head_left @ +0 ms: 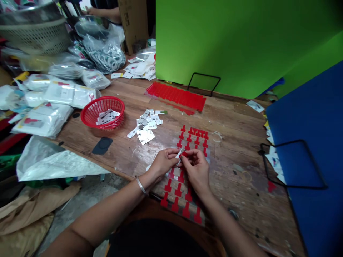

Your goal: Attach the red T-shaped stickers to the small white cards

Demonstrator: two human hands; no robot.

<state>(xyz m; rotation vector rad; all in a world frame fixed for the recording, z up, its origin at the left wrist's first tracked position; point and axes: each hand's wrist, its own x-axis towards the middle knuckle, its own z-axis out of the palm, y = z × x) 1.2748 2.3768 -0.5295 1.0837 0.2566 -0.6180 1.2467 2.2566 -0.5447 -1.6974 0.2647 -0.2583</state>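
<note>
Your left hand [164, 162] pinched a white tag [179, 154] — right hand [197, 169] gripped a red piece [183, 155] beside it — over red cutouts [178, 189] near the tabletop's [227, 123] near edge.

We see moderate indoor light, pale glare on the tabletop [230, 125], soft blur at left, and dark, stretched corners.

Worn wooden table [233, 125] with brown planks, running diagonally. Behind it stands a bright green panel [214, 39], shaded darker in places; a blue panel [316, 142] borders the right side. A brown cardboard sheet [133, 25] stands upright at the back. Lower left, a rough grey floor [88, 205]. Lighting is soft and uneven.
</note>
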